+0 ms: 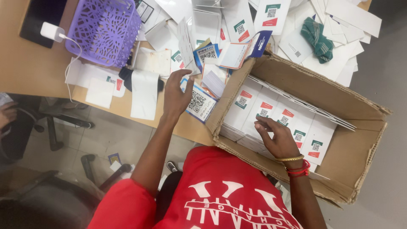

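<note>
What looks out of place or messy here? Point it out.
A crumpled green cloth lies on the loose white cards spread in a jumble over the table. The cardboard box hangs off the table edge, its rim torn. Small cards lie on the floor.

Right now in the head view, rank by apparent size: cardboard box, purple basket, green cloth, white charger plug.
Largest to smallest as they look:
1. cardboard box
2. purple basket
3. green cloth
4. white charger plug
The box sits nearer the camera than the rest, but the gaps are wide enough that the order holds.
</note>
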